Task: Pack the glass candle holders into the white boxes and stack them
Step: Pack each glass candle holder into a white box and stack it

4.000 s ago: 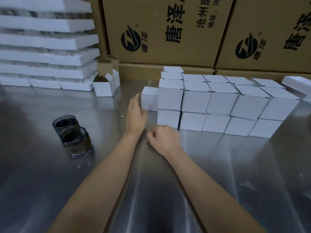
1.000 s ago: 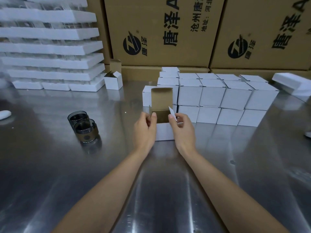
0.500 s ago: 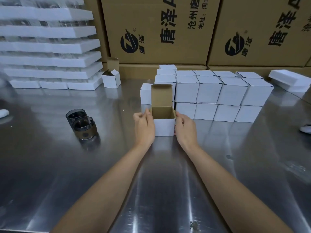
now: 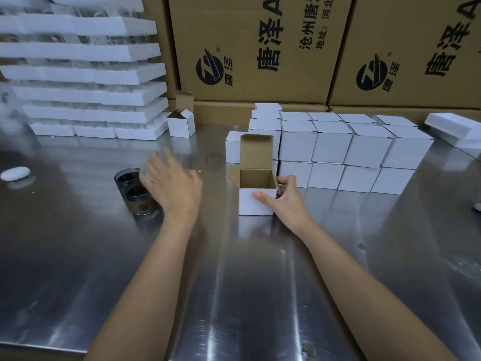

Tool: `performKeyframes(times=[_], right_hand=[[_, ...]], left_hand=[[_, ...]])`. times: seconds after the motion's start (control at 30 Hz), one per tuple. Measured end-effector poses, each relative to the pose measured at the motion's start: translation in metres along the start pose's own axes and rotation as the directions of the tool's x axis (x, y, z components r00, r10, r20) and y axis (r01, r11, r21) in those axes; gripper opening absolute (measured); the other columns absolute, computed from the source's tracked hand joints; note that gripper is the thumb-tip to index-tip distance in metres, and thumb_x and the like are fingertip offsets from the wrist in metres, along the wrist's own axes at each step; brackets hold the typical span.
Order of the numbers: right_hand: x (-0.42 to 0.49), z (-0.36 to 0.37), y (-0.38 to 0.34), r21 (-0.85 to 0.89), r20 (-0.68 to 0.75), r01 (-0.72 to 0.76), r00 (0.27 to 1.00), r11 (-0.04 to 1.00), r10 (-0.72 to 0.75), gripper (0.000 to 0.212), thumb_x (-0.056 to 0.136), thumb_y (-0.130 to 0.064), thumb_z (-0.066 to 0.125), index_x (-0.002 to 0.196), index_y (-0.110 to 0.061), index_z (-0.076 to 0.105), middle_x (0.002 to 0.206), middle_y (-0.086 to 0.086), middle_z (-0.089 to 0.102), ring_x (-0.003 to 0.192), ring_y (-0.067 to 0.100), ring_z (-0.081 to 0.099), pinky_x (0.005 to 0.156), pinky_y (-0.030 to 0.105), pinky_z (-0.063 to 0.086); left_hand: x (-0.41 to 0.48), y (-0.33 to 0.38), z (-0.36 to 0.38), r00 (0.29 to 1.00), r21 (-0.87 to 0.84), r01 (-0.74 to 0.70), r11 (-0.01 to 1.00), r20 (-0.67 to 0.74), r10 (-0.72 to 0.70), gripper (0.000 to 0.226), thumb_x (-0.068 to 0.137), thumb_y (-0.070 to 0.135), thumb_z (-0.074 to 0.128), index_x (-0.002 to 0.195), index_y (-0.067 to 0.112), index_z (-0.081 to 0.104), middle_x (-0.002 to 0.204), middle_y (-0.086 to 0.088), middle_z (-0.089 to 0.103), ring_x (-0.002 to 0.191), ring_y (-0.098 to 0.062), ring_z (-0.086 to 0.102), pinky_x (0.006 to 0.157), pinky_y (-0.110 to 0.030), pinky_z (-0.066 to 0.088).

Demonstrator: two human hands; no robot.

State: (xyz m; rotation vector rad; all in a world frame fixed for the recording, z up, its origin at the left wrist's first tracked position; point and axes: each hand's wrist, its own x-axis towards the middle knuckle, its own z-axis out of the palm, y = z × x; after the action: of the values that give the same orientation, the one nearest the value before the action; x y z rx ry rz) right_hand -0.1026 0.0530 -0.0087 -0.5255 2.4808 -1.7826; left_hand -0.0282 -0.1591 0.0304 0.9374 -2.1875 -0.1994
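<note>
Left hand [image 4: 170,183], blurred, fingers spread and holding nothing, hangs just right of two dark glass holders [image 4: 140,204] that stand together on the steel table [image 4: 234,282]. Right hand [image 4: 285,201] grips the open box [image 4: 256,205], thumb on its front face, lid flap upright. Closed boxes [image 4: 335,149] sit stacked two high behind it and to the right.

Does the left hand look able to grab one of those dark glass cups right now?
Probably yes. The left hand hovers open right by the two glass cups, with nothing between them, while the right hand holds the open box.
</note>
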Motion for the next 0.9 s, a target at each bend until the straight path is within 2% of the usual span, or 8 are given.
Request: performKeyframes(times=[0.07,0.17,0.4,0.53,0.67,0.77,0.83,0.9], right_hand=[[0.000,0.000,-0.001,-0.003,-0.004,0.010,1.000,1.000,-0.010,0.071,0.068,-0.055,0.080,0.115,-0.021,0.039,0.114,-0.006,0.061,0.105,0.011,0.059,0.086,0.028,0.048],[-0.001,0.000,-0.002,-0.004,0.006,0.016,1.000,1.000,-0.016,0.070,0.069,-0.055,0.080,0.115,-0.022,0.039,0.114,-0.008,0.059,0.105,0.009,0.058,0.080,0.022,0.045],[-0.001,0.001,-0.001,-0.007,0.006,0.017,1.000,1.000,-0.017,0.070,0.069,-0.055,0.080,0.114,-0.023,0.038,0.113,-0.009,0.059,0.106,0.009,0.058,0.080,0.023,0.045],[-0.001,0.002,-0.002,-0.007,-0.003,0.024,1.000,1.000,-0.024,0.070,0.069,-0.054,0.081,0.115,-0.021,0.039,0.112,-0.008,0.059,0.104,0.008,0.058,0.076,0.019,0.044],[-0.002,0.001,-0.002,-0.010,0.000,0.030,1.000,1.000,-0.030,0.070,0.068,-0.054,0.081,0.114,-0.022,0.038,0.111,-0.008,0.060,0.102,0.006,0.059,0.074,0.017,0.044],[-0.001,0.001,-0.001,-0.006,0.007,0.029,1.000,1.000,-0.029,0.071,0.068,-0.055,0.081,0.114,-0.023,0.038,0.114,-0.005,0.060,0.103,0.008,0.060,0.075,0.017,0.046],[-0.001,0.001,-0.001,-0.001,0.010,0.022,1.000,1.000,-0.022,0.071,0.068,-0.055,0.081,0.114,-0.023,0.038,0.115,-0.005,0.060,0.103,0.009,0.060,0.076,0.017,0.046],[0.000,0.001,-0.001,-0.004,0.008,0.024,1.000,1.000,-0.024,0.070,0.068,-0.054,0.081,0.114,-0.024,0.038,0.115,-0.005,0.060,0.102,0.007,0.060,0.073,0.016,0.045]], left_hand=[[-0.002,-0.013,0.005,0.980,0.170,0.080,0.982,0.167,-0.109,0.066,0.088,0.028,0.053,0.145,0.004,0.031,0.150,-0.018,0.026,0.134,-0.036,0.028,0.117,-0.054,0.011],[-0.010,-0.015,0.012,0.926,0.381,-0.001,0.924,0.349,-0.143,0.065,0.092,0.031,0.046,0.148,0.005,0.025,0.152,-0.014,0.019,0.137,-0.033,0.023,0.118,-0.053,0.008],[-0.034,0.023,0.014,0.924,0.276,-0.283,0.919,0.335,0.184,0.069,0.091,0.014,0.052,0.150,0.006,0.016,0.142,-0.019,0.031,0.120,-0.031,0.043,0.101,-0.039,0.032],[-0.041,0.037,0.013,0.867,0.092,-0.435,0.896,0.313,0.388,0.071,0.090,-0.001,0.052,0.151,0.009,0.016,0.152,-0.019,0.021,0.117,-0.030,0.049,0.098,-0.036,0.035],[-0.038,0.035,0.015,0.842,-0.157,-0.479,0.864,0.196,0.502,0.049,0.088,-0.006,0.053,0.135,0.003,0.045,0.138,-0.013,0.043,0.119,-0.030,0.043,0.098,-0.034,0.035],[-0.021,0.021,0.017,0.816,-0.299,-0.527,0.796,0.085,0.572,0.056,0.086,0.005,0.067,0.138,0.008,0.048,0.138,-0.013,0.044,0.128,-0.030,0.037,0.105,-0.034,0.034],[-0.012,0.010,0.017,0.860,-0.449,-0.393,0.802,0.128,0.493,0.077,0.081,0.020,0.077,0.147,0.015,0.038,0.144,-0.011,0.033,0.134,-0.028,0.027,0.112,-0.033,0.028],[-0.008,-0.003,0.020,0.878,-0.575,-0.129,0.808,0.313,0.363,0.104,0.074,0.029,0.084,0.154,0.019,0.018,0.146,-0.007,0.022,0.137,-0.021,0.021,0.111,-0.025,0.019]])
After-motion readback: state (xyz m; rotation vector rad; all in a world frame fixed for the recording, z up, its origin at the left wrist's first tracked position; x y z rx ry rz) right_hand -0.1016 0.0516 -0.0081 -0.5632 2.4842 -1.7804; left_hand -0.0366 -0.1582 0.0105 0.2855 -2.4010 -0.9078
